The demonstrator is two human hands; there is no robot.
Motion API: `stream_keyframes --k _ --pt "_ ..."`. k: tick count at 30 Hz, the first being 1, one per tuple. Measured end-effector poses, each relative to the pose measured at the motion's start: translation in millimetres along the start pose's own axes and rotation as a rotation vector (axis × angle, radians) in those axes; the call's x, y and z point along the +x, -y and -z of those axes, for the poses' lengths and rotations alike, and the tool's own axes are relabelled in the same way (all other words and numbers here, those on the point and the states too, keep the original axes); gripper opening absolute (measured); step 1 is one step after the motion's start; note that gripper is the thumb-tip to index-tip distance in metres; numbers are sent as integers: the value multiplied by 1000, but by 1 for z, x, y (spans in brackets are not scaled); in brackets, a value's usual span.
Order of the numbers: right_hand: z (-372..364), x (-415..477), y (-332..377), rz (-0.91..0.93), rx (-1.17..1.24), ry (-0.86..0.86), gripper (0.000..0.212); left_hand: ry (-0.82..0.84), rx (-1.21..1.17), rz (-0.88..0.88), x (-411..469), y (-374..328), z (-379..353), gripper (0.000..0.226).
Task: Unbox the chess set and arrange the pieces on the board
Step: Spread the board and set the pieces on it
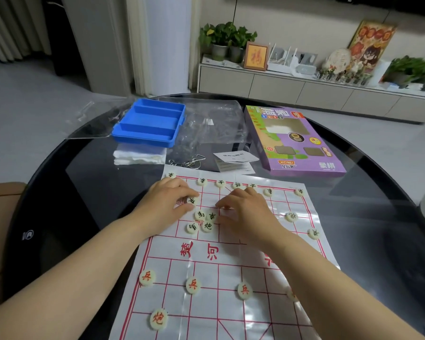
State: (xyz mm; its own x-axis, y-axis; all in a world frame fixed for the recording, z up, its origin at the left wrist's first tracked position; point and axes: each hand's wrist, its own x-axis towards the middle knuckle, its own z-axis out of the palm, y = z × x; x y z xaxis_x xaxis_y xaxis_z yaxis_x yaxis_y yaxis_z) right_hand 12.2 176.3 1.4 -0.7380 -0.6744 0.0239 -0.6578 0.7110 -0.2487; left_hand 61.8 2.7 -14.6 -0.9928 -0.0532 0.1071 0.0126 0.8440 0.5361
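Observation:
A white paper chess board with red lines lies on the dark glass table. Cream round pieces with black characters stand along its far row. A loose cluster of black-character pieces sits near the board's middle. Red-character pieces stand in a row on the near half. My left hand pinches one black-character piece between thumb and fingers. My right hand rests palm down on the board beside the cluster, fingertips touching the paper; whether it holds a piece is hidden.
A blue plastic tray sits at the back left on folded white paper. Clear plastic bags, a metal ring puzzle, paper slips and the purple game box lie behind the board.

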Motion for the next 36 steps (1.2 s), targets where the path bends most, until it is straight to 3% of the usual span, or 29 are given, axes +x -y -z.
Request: stream_keyframes --k 5,13,20,30,33,36 --pt "-4 0 -3 7 58 -53 26 -141 94 32 4 7 11 33" --pt "-4 -2 -4 20 67 -53 25 -157 57 124 -1 16 31 41" --pt "2 -6 -5 5 75 -32 27 -34 -135 44 -41 -1 23 46" --pt "8 -24 -6 4 60 -34 28 86 -79 44 -56 -11 15 52" --pt "10 -27 3 42 76 -43 29 63 -153 74 -63 -2 14 46" --pt "5 -29 22 132 131 -57 27 -77 -186 147 -64 12 14 30"
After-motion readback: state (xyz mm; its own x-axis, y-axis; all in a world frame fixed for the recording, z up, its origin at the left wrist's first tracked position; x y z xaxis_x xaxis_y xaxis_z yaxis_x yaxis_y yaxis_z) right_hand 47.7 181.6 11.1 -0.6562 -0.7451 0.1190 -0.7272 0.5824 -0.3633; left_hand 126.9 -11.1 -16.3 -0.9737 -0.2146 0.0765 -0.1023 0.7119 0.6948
